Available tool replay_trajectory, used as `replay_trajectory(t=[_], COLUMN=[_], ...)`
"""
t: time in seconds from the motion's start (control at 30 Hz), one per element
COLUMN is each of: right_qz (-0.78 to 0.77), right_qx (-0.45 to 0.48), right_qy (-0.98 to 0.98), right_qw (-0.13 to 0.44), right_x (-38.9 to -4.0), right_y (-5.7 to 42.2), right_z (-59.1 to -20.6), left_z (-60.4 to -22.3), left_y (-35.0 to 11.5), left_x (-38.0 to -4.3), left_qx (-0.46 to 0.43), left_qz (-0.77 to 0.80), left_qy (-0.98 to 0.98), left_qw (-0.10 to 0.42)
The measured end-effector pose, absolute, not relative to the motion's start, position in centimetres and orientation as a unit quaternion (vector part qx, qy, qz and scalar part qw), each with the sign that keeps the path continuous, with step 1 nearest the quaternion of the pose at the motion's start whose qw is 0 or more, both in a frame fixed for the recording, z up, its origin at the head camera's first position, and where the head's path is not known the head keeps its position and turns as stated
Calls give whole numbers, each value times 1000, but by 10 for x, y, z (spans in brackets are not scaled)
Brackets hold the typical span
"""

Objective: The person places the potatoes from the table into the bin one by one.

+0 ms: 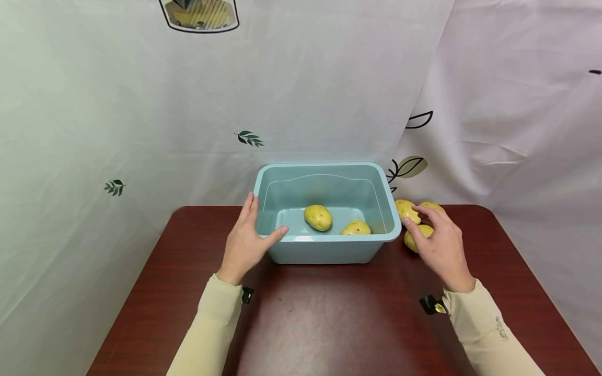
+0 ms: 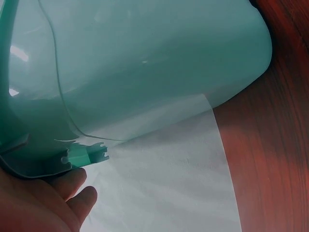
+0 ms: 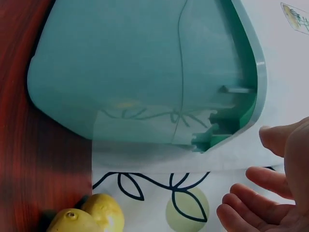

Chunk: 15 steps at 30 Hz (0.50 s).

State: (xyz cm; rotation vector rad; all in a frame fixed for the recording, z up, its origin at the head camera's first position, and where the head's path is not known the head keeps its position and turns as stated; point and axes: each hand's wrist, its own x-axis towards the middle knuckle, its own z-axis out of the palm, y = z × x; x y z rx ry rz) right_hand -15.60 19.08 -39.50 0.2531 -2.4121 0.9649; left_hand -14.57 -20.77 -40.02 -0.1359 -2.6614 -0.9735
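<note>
A light blue plastic tub (image 1: 324, 250) stands on the table, with a yellow potato (image 1: 317, 217) inside near its middle. Another potato (image 1: 356, 228) lies further right in the tub, its lower part hidden by the front wall. My left hand (image 1: 244, 243) is at the tub's front left corner, fingers along the outside of the rim and thumb stretched over the front edge. To the right of the tub, my right hand (image 1: 439, 245) hovers over three potatoes (image 1: 416, 240), partly covering them. The right wrist view shows its fingers (image 3: 263, 208) spread, slightly bent and holding nothing.
The dark red wooden table (image 1: 324, 324) has rounded back corners. Light cloth (image 1: 305, 94) with leaf prints hangs close behind it and at the sides. A small black device (image 1: 429, 304) sits at the right wrist.
</note>
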Motion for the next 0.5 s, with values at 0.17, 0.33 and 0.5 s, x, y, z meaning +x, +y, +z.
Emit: replay_trajectory(t=[0.17,0.33,0.5], right_qz=[354,345,346], right_qx=[93,83,78], right_qy=[-892,-897,-897], right_qw=[266,263,264], right_x=[-156,-155,-156], right_y=[194,197,200], right_z=[-397,-401,-406], left_z=[-401,-400,-400], left_y=[-209,-209,-208], left_x=[-146,-146,-146], left_qx=[-47,-47,-46], left_qz=[-339,-340,-340], left_qy=[-927,-927,-927], left_qw=[151,149,148])
